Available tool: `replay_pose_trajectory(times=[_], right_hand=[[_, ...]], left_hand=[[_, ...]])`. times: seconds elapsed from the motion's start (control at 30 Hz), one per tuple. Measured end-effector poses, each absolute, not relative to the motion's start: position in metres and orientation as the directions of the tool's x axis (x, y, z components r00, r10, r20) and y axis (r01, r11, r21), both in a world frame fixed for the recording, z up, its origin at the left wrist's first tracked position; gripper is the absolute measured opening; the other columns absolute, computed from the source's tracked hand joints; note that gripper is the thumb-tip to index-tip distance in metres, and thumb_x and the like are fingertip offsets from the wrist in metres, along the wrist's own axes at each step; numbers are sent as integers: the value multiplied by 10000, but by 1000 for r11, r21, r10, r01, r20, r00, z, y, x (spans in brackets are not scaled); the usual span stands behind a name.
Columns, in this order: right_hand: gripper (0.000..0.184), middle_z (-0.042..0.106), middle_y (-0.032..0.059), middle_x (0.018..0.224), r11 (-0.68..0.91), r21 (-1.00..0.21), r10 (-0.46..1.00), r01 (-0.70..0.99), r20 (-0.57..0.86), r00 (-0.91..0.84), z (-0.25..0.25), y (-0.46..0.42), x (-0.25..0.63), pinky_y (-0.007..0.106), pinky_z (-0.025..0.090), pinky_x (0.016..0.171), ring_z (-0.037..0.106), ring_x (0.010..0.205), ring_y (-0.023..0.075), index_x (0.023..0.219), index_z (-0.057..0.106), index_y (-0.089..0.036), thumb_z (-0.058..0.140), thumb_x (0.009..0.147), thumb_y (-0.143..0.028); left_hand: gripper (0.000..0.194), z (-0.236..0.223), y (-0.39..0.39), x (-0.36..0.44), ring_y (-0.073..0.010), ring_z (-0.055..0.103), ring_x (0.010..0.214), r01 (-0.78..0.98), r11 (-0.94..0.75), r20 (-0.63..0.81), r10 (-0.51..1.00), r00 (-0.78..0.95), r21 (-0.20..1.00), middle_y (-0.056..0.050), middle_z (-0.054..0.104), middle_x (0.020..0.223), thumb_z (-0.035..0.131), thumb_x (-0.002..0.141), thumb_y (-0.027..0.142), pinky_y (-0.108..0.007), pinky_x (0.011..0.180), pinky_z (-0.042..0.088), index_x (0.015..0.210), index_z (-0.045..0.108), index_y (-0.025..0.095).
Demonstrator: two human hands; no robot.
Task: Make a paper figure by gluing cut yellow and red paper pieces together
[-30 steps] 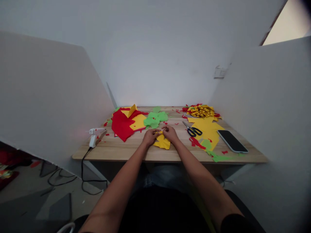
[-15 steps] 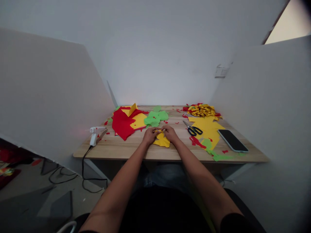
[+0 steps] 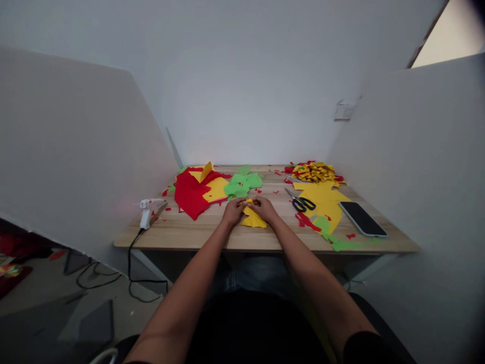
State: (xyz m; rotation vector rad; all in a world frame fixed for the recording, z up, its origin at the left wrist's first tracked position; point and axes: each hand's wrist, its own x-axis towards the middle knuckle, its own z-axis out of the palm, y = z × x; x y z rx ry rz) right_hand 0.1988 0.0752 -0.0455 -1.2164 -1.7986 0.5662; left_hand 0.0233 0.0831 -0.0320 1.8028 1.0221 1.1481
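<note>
Both hands meet over a small yellow felt-like piece (image 3: 254,219) near the middle of the table. My left hand (image 3: 233,210) pinches its upper left edge between thumb and fingers. From the other side, my right hand (image 3: 265,208) pinches the upper right edge. The lower part of the piece hangs below the hands, fanned out, close to the tabletop. My fingertips partly cover its folded top. Just beyond the hands lie green cut pieces (image 3: 243,184), and black-handled scissors (image 3: 301,202) rest to the right.
A white glue gun (image 3: 146,212) with a black cord stands at the left edge. Red sheets (image 3: 193,194) lie back left. Yellow sheets (image 3: 322,202), a ruffled yellow pile (image 3: 314,173) and a phone (image 3: 362,219) occupy the right. Partitions (image 3: 76,141) flank the wooden table (image 3: 204,235).
The yellow piece's top is bunched more between my fingers, and its lower part has shifted slightly to the right. Both hands stay in nearly the same place.
</note>
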Motion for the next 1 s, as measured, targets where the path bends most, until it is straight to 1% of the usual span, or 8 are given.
replay_pose_trajectory(times=[0.1, 0.2, 0.37, 0.5, 0.6, 0.77, 1.0], right_hand=[[227, 663, 22, 919, 424, -743, 901, 518, 403, -159, -44, 75, 199, 329, 552, 708, 645, 773, 150, 981, 643, -135, 613, 933, -355], [240, 663, 20, 917, 427, -739, 900, 521, 401, -168, -42, 74, 199, 322, 553, 697, 646, 768, 151, 981, 644, -137, 605, 937, -370], [257, 665, 32, 990, 418, -747, 906, 518, 383, -178, -40, 71, 198, 339, 565, 720, 658, 823, 174, 1050, 640, -138, 602, 939, -366], [294, 652, 54, 1103, 396, -763, 917, 510, 357, -178, -38, 70, 198, 381, 566, 784, 658, 922, 210, 1136, 623, -149, 593, 944, -370], [310, 640, 60, 1149, 372, -778, 928, 506, 330, -175, -37, 69, 199, 402, 561, 814, 651, 967, 229, 1165, 615, -153, 597, 941, -366], [323, 634, 62, 1168, 355, -799, 935, 486, 306, -179, -37, 69, 199, 411, 559, 823, 647, 984, 238, 1179, 610, -152, 602, 938, -366], [310, 635, 71, 1167, 355, -817, 934, 454, 291, -208, -34, 66, 199, 405, 560, 818, 649, 971, 220, 1184, 605, -157, 595, 944, -354]], left_hand=[[246, -30, 82, 24, -173, 671, 869, 233, -401, 329, 898, 292, 886, -54, 704, 961, 627, 898, 341, -382, 816, 554, 1009, 672, 127], [232, -31, 82, 24, -167, 665, 851, 253, -398, 318, 898, 305, 882, -45, 690, 945, 621, 904, 339, -369, 788, 558, 985, 661, 126], [241, -34, 83, 23, -147, 645, 789, 296, -383, 304, 911, 280, 875, -38, 666, 924, 595, 920, 352, -331, 717, 559, 990, 639, 126], [244, -35, 82, 22, -149, 641, 791, 322, -390, 312, 912, 267, 863, -37, 661, 926, 594, 921, 355, -330, 715, 557, 999, 636, 128], [250, -33, 82, 21, -152, 642, 801, 336, -397, 316, 909, 273, 854, -41, 661, 945, 593, 921, 356, -334, 721, 558, 1016, 634, 129], [262, -32, 82, 21, -161, 646, 831, 349, -407, 317, 904, 287, 844, -50, 662, 979, 590, 922, 359, -348, 742, 559, 1041, 631, 130], [254, -32, 80, 22, -158, 644, 812, 365, -419, 327, 900, 289, 831, -40, 666, 941, 600, 914, 366, -344, 739, 555, 992, 641, 127]])
